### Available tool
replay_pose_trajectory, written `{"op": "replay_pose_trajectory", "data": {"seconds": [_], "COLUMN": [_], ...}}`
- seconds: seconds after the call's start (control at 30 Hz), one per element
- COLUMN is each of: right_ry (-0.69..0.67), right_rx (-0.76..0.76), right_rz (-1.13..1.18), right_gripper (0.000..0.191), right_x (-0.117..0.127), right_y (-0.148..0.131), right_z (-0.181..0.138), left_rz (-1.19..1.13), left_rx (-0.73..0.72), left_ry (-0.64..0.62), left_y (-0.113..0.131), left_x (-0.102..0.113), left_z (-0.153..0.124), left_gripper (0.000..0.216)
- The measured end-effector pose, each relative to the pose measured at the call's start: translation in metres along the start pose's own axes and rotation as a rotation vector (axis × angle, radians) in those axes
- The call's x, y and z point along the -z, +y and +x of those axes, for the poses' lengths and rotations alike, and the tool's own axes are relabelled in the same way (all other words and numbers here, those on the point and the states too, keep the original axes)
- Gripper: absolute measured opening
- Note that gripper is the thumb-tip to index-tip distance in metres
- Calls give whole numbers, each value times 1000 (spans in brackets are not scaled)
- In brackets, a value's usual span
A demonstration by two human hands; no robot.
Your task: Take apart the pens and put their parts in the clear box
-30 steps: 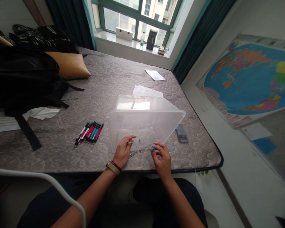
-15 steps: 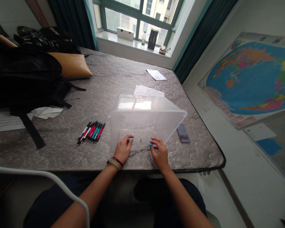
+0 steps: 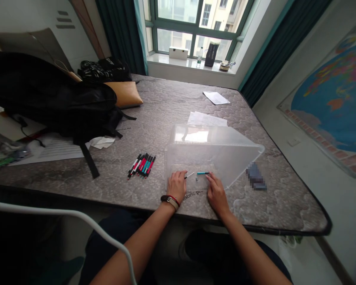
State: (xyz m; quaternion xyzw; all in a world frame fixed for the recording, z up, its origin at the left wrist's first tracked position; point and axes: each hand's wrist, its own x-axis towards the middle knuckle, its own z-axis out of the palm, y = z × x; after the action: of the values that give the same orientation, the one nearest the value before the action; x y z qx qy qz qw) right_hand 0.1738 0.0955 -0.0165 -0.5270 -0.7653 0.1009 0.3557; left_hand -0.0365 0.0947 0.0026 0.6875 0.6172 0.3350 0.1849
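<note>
A black backpack [image 3: 56,107] lies at the far left of the quilted grey mattress [image 3: 166,99], with printed sheets [image 3: 52,150] and a crumpled tissue [image 3: 102,141] at its near edge. A tan cushion [image 3: 124,93] sits behind it. To the right, a row of pens [image 3: 141,165], red, teal, black and white, lies side by side just left of a clear plastic box [image 3: 216,152]. The box is tipped on its side with the open mouth towards the person.

The left hand [image 3: 177,186], with a band at the wrist, rests at the mouth of the box. Its fingers are curled in, and thumb and forefinger pinch a thin pale rod [image 3: 190,174] that points right. A tiny dark part [image 3: 196,179] lies on the mattress between the hands. Just beyond the rod's tip is a teal pen barrel [image 3: 202,173], held level. The right hand [image 3: 216,192] is loosely curled, its fingertips closed on the barrel's right end. Rod and barrel are near each other, with a small gap between them.

Further right, a blurred dark object [image 3: 256,177] lies beside the box. Loose papers [image 3: 207,118] lie behind the box, and a world map [image 3: 338,99] hangs on the right wall.
</note>
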Motion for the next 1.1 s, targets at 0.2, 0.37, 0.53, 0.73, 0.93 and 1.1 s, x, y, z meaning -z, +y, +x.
{"op": "replay_pose_trajectory", "data": {"seconds": [0.2, 0.37, 0.53, 0.73, 0.93, 1.1], "right_ry": [-4, -147, -159, -164, -159, -159], "right_rx": [-21, -41, -74, -81, -85, -86], "right_rz": [-108, -218, -284, -334, -368, -367], "right_gripper": [25, 18, 16, 13, 13, 13], "right_x": [6, 7, 7, 8, 7, 7], "right_y": [-22, -28, -32, -34, -34, -34], "right_z": [-37, -39, -36, -35, -35, -35], "left_rz": [-50, -241, -45, 418, 559, 426], "left_rx": [-42, -145, 119, 484, 451, 440], "left_ry": [4, -113, 341, 32, 72, 67], "left_y": [32, 46, -24, -107, -125, -138], "left_x": [21, 85, 154, 142, 111, 112], "left_z": [-9, -45, -29, 36, 47, 54], "left_gripper": [31, 22, 32, 106, 76, 54]}}
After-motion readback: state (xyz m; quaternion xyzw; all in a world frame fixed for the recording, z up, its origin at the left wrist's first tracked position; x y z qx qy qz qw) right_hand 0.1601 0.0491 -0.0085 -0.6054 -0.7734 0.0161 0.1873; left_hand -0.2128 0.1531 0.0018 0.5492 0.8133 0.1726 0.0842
